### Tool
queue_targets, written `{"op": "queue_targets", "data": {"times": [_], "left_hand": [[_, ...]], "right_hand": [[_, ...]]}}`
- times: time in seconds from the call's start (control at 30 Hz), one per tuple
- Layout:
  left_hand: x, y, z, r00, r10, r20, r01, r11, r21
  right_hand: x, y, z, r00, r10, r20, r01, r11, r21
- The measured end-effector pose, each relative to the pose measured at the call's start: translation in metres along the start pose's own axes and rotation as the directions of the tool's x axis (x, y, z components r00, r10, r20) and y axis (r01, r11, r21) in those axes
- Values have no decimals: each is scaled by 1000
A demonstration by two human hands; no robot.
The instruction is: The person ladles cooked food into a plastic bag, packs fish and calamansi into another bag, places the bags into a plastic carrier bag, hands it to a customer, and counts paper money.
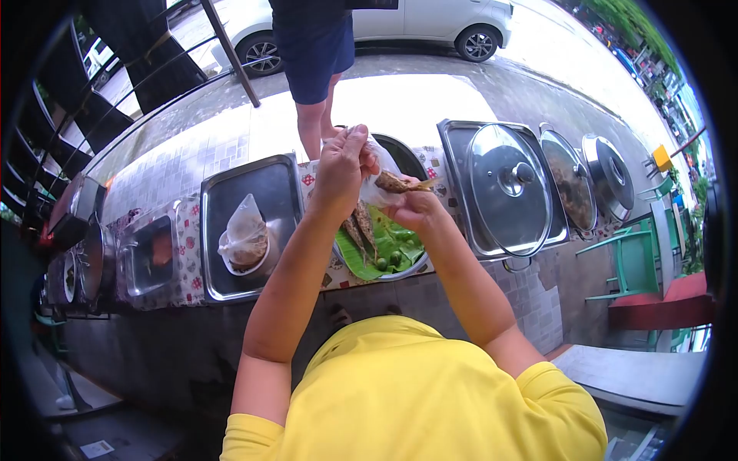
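With yellow shirt (430, 392) behind left fingers (369, 162) closed on clear bag (387, 159), cradles in curled right fingers (413, 206) a fish (393, 183), likely light, greasy and flaky, best supported mid-body.

Looks like a roadside eatery, with metal trays (280, 188) and lidded pots (566, 175) on the desk (188, 246), near a white car (434, 24).
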State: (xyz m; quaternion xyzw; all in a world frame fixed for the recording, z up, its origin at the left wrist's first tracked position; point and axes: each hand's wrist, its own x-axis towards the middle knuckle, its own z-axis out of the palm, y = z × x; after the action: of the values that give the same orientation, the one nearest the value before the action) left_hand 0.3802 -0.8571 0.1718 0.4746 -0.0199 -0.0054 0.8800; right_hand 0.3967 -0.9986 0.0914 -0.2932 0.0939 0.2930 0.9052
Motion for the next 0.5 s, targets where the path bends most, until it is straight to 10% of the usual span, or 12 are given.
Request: {"op": "queue_targets", "data": {"times": [0.3,0.5], "left_hand": [[2,22,11,952,184,-246,-75,915,396],[3,27,8,921,6,-389,-45,995,-92]], "right_hand": [[-46,-21,55,967,-162,-195,150,986,-73],[-32,-49,55,946,-244,-214,197,956,-218]]}}
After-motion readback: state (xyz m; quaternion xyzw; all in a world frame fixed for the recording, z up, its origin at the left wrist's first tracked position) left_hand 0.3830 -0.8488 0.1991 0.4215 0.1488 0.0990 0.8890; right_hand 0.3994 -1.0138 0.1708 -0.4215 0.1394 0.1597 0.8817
